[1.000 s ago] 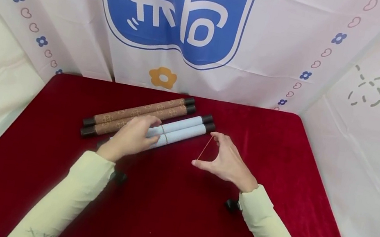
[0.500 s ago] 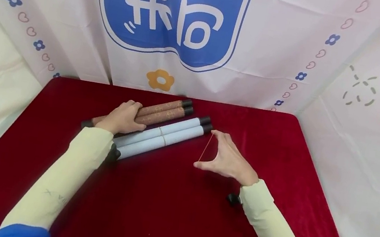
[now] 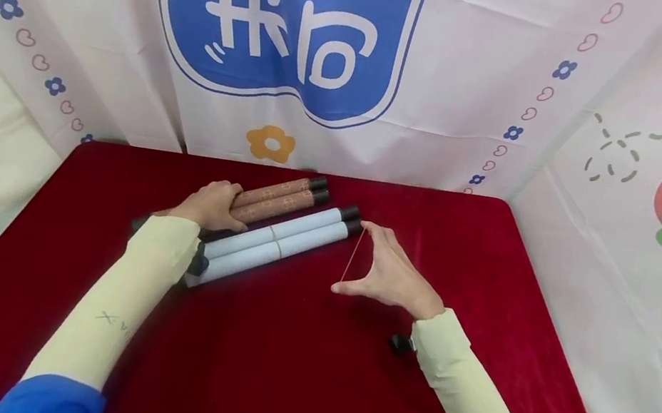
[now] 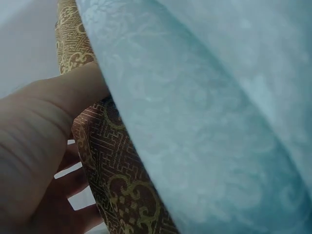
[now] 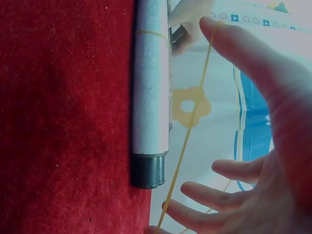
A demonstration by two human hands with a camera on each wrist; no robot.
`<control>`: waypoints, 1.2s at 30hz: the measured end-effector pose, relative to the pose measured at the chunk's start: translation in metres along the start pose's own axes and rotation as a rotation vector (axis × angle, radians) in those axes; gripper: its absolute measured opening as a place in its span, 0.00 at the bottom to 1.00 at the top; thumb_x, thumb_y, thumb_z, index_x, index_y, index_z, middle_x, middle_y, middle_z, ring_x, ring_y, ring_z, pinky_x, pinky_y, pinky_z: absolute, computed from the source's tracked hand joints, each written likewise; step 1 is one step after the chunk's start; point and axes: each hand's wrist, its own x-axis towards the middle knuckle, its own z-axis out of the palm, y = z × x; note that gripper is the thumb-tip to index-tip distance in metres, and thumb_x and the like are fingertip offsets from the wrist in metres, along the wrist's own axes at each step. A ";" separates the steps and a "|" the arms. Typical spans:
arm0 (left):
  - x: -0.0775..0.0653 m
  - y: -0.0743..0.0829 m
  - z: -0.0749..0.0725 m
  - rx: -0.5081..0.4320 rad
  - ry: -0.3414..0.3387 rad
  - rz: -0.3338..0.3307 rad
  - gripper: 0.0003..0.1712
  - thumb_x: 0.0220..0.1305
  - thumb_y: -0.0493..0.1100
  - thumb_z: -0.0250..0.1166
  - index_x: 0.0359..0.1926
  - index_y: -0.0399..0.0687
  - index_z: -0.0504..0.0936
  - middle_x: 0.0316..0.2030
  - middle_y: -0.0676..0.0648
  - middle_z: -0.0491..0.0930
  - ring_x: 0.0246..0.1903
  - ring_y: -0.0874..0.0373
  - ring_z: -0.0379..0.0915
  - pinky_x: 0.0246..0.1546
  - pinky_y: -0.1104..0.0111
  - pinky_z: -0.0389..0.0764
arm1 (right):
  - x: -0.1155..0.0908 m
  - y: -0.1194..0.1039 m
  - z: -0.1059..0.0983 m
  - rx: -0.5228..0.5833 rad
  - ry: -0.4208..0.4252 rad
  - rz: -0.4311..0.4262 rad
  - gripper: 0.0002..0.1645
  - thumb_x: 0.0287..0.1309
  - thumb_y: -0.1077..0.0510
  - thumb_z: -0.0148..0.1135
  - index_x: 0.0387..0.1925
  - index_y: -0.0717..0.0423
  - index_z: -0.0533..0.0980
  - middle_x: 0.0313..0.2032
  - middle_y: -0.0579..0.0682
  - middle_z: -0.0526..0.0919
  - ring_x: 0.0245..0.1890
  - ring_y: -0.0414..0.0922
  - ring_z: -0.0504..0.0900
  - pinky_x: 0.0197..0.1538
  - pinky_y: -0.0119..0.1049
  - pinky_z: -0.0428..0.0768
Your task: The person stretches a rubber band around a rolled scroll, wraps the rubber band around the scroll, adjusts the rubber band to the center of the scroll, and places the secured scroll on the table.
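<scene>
My left hand (image 3: 209,206) grips a pair of brown patterned scrolls (image 3: 273,202) lying side by side at the back of the table. The left wrist view shows the thumb (image 4: 80,90) on one side of the brown brocade and fingers beyond it. In front lies a pair of pale blue scrolls (image 3: 306,237) with black end knobs, bound near the middle by a thin band (image 3: 276,243). My right hand (image 3: 395,273) is spread beside their right end. A rubber band (image 5: 187,131) stretches between its thumb and fingertips.
Red velvety cloth (image 3: 280,364) covers the table under the scrolls. White printed curtains (image 3: 456,75) rise behind and at the sides. Small black wrist cameras (image 3: 400,344) sit at the cuffs.
My left hand has moved from the pale blue scrolls back and left onto the brown ones, and now grips them. The right hand keeps the rubber band stretched in nearly the same place.
</scene>
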 end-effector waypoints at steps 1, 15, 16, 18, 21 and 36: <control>0.000 -0.001 0.001 -0.011 0.007 -0.006 0.41 0.56 0.52 0.81 0.61 0.32 0.76 0.50 0.35 0.81 0.47 0.44 0.78 0.52 0.47 0.82 | 0.000 0.000 0.001 0.001 0.002 -0.001 0.77 0.40 0.32 0.85 0.82 0.53 0.52 0.75 0.58 0.62 0.73 0.55 0.69 0.72 0.56 0.75; -0.014 -0.009 -0.003 -0.045 0.080 0.003 0.47 0.53 0.53 0.82 0.68 0.34 0.76 0.57 0.33 0.83 0.48 0.42 0.79 0.55 0.40 0.82 | -0.002 -0.001 0.004 0.024 -0.002 -0.024 0.77 0.40 0.30 0.84 0.82 0.51 0.52 0.76 0.55 0.62 0.74 0.55 0.68 0.73 0.58 0.74; -0.015 -0.008 -0.005 -0.042 0.088 0.006 0.47 0.52 0.54 0.82 0.67 0.34 0.76 0.57 0.33 0.83 0.48 0.42 0.79 0.54 0.40 0.82 | -0.002 0.000 0.003 0.025 0.000 -0.024 0.77 0.39 0.30 0.84 0.82 0.51 0.52 0.76 0.55 0.62 0.74 0.55 0.68 0.73 0.58 0.74; -0.019 -0.006 -0.009 -0.037 0.107 0.004 0.47 0.50 0.56 0.82 0.66 0.37 0.77 0.55 0.35 0.83 0.48 0.43 0.79 0.51 0.40 0.82 | -0.002 0.001 0.002 0.031 0.001 -0.027 0.77 0.40 0.30 0.84 0.82 0.51 0.52 0.77 0.55 0.62 0.74 0.54 0.67 0.73 0.58 0.74; -0.024 -0.003 -0.013 -0.036 0.138 0.012 0.46 0.48 0.58 0.82 0.64 0.40 0.79 0.53 0.37 0.84 0.47 0.43 0.79 0.48 0.40 0.82 | -0.002 0.002 0.001 0.040 0.002 -0.032 0.76 0.40 0.30 0.84 0.82 0.52 0.52 0.77 0.55 0.61 0.75 0.54 0.67 0.74 0.58 0.73; -0.066 0.012 -0.011 -0.068 0.262 0.107 0.44 0.43 0.58 0.84 0.61 0.49 0.82 0.52 0.44 0.84 0.47 0.47 0.81 0.40 0.43 0.82 | 0.000 0.004 -0.007 0.177 0.059 -0.085 0.73 0.42 0.35 0.86 0.81 0.50 0.53 0.74 0.55 0.66 0.75 0.59 0.70 0.72 0.59 0.75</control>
